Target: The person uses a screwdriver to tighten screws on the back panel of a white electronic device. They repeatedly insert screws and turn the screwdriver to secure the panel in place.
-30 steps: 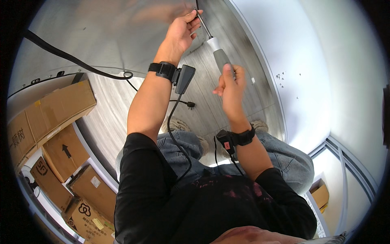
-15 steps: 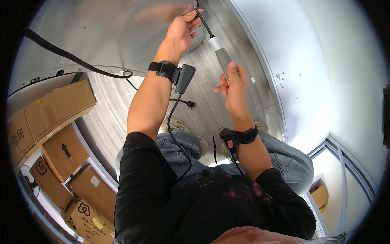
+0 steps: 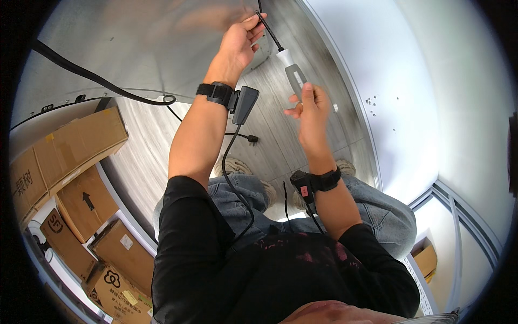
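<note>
My right hand (image 3: 314, 110) grips the grey end of a screwdriver (image 3: 294, 77) with a white collar and a long dark shaft. Its thumb lies along the handle and the fingers curl underneath. The shaft slants up and left to the edge of a large shiny metal panel (image 3: 135, 48). At the shaft's far end, my left hand (image 3: 240, 42) is closed, thumb and forefinger pinching around the tip, the other fingers bent behind. Whether a screw sits at the tip is too small to tell.
A thick black cable (image 3: 81, 73) loops across the panel's lower left. A power plug (image 3: 252, 139) lies on the wooden floor between my arms. Cardboard boxes (image 3: 89, 202) fill the left side. On the right, a white panel (image 3: 402, 70) holds several small screws (image 3: 371, 102).
The screwdriver handle has turned a little in my right hand, and a pale mark on it now shows. My right fingers have shifted slightly; the left hand stays at the tip.
</note>
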`<state>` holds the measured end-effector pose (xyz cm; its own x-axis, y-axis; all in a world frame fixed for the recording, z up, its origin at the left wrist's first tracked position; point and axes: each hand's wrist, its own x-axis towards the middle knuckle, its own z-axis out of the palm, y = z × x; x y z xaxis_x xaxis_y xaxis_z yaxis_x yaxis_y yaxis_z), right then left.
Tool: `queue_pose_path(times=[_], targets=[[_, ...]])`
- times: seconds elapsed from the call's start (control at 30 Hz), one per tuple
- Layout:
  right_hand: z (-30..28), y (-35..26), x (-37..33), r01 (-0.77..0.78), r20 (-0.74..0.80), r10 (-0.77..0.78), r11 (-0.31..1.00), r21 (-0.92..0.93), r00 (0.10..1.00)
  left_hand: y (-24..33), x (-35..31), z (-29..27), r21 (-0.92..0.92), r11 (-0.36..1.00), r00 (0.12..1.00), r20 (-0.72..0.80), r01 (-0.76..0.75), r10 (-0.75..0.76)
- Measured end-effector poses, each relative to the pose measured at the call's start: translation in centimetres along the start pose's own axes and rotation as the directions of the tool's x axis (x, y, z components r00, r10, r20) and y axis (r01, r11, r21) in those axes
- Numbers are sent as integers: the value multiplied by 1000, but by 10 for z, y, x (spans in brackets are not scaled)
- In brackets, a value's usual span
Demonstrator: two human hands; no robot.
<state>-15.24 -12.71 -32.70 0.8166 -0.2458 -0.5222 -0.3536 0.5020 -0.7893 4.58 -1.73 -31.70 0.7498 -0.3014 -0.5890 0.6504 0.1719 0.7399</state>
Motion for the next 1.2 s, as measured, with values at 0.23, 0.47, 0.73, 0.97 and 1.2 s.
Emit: queue_pose_path(times=[0.23,0.47,0.73,0.97,1.2], targets=[[29,17,-2,359,-245,-375,927,-109,894,-2,3,-1,-15,1000,1000,16,-1,2],[26,11,2,289,-280,-262,956,57,923,2,-4,4,0,1000,1000,8,3,-3],[3,-7,0,17,-94,1,983,183,996,1,-2,0,-14,1000,1000,13,0,0],[-2,-3,0,22,-34,-19,996,89,999,1,0,-2,-17,1000,1000,19,-1,1],[35,14,-2,343,-254,-339,939,-30,906,1,-2,1,-16,1000,999,35,-3,4]])
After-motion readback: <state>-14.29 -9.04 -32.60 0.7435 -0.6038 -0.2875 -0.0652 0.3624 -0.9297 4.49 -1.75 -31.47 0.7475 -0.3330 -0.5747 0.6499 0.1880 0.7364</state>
